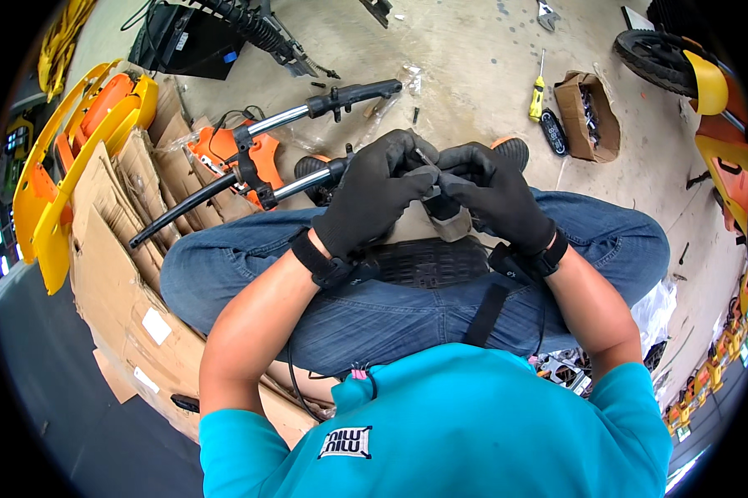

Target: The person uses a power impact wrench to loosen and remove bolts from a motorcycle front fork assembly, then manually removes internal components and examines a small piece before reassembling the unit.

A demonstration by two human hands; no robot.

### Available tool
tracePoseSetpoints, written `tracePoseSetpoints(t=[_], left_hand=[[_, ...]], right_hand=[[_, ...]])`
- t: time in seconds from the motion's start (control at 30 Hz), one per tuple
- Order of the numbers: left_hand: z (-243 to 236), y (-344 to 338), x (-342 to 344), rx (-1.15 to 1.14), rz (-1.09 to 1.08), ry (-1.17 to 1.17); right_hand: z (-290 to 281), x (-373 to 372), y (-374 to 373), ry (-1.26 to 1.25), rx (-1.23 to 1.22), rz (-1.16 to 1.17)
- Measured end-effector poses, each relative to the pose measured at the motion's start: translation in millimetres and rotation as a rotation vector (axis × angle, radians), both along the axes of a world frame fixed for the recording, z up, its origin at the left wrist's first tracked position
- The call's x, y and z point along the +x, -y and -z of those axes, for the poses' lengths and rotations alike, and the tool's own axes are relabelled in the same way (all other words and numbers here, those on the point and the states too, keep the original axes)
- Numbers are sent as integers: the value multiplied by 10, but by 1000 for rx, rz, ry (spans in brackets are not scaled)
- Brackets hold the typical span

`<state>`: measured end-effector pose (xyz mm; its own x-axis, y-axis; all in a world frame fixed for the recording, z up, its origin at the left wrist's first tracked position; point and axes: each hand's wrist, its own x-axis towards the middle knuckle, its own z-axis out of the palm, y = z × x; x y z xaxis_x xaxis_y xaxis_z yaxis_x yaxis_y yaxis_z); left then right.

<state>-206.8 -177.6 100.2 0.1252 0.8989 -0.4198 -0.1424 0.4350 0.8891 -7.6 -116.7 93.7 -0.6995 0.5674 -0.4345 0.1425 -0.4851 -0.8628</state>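
Note:
Both my hands wear black gloves and meet in front of my crossed legs. My left hand (378,191) is closed, its thumb and fingertips pinched around a thin, greyish piece (424,157) too small to name. Against it, my right hand (498,189) is also closed, fingertips together; what they grip is hidden. Just below the fingertips shows a black and grey blocky object (450,220), partly covered by the hands, its kind unclear. To the left of my left hand lies a front fork (266,158) with silver tubes and black clamps, reaching over my knee.
Flattened cardboard (125,274) and yellow-orange body panels (83,158) lie left. Ahead right are a yellow screwdriver (537,98), a black oblong part (554,133) and an open cardboard box (588,116) of small hardware. A wheel (656,62) stands at far right.

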Motion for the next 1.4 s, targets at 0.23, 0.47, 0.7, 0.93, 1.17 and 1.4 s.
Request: tracePoseSetpoints(t=[0.23, 0.47, 0.7, 0.93, 1.17, 1.4], left_hand=[[72, 34, 13, 28, 10, -46], [93, 40, -1, 52, 18, -44], [88, 19, -21, 27, 10, -123], [88, 41, 34, 62, -29, -194], [81, 1, -21, 97, -57, -184], [98, -3, -69, 80, 36, -276]], right_hand=[[10, 20, -5, 4, -37, -1], [86, -1, 15, 45, 29, -45], [97, -12, 48, 13, -42, -30], [111, -21, 81, 63, 74, -20], [148, -4, 69, 73, 108, -77], [137, -8, 58, 97, 117, -64]])
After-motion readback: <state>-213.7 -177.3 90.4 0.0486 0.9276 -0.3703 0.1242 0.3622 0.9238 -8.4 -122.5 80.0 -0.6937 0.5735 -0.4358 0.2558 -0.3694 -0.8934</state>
